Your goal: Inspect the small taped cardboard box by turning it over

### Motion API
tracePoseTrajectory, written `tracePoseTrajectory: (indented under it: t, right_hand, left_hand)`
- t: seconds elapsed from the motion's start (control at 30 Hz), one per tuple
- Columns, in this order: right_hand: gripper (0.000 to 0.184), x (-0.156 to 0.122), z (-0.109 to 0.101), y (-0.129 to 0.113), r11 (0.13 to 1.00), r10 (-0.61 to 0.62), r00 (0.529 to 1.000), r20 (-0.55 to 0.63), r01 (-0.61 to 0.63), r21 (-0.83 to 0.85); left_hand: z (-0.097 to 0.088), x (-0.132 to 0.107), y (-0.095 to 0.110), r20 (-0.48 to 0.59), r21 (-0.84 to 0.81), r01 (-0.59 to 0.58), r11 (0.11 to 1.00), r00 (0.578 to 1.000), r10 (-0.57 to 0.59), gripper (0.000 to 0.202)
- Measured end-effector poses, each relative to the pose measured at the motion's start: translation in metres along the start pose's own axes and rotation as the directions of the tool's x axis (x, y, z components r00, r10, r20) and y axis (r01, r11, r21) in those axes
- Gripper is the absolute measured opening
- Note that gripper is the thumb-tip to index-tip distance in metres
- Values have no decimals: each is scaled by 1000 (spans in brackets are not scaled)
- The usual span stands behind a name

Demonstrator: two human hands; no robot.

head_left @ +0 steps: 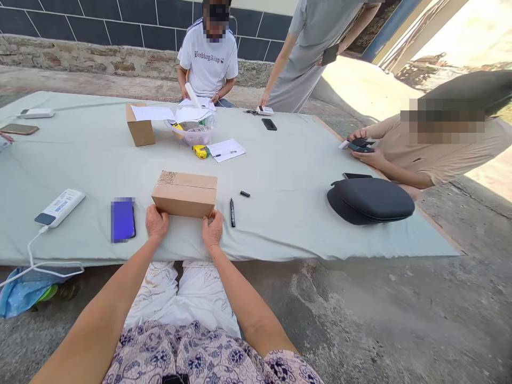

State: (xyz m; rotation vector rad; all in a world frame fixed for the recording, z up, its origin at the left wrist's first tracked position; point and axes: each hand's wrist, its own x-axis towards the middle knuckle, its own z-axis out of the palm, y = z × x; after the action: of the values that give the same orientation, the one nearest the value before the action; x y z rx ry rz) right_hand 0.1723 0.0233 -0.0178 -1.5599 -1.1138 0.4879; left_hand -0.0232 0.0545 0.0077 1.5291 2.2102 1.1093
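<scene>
A shut brown cardboard box (pixel 184 193) lies on the pale green cloth (pixel 280 213) near its front edge. My left hand (pixel 156 222) rests against the box's near left corner, fingers curled on its lower edge. My right hand (pixel 212 230) touches the near right corner the same way. A black marker (pixel 232 212) lies just right of the box, with its cap (pixel 245 194) a little beyond. A blue phone (pixel 122 219) lies to the left of the box.
A white power bank (pixel 60 207) with a cable sits at the left. A dark padded case (pixel 372 200) lies at the right. Farther back stand a second box (pixel 140 130), a clear tub (pixel 194 133), papers and a yellow tape measure (pixel 200 151). Three other people are around the far and right sides.
</scene>
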Motion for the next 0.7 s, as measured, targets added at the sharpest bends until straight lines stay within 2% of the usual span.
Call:
tracePoseTrajectory:
  t: [0.7]
  right_hand:
    - [14, 2, -2, -1, 999, 37, 999, 11, -37, -12]
  left_hand:
    - [-3, 1, 0, 22, -75, -16, 997, 1000, 18, 16]
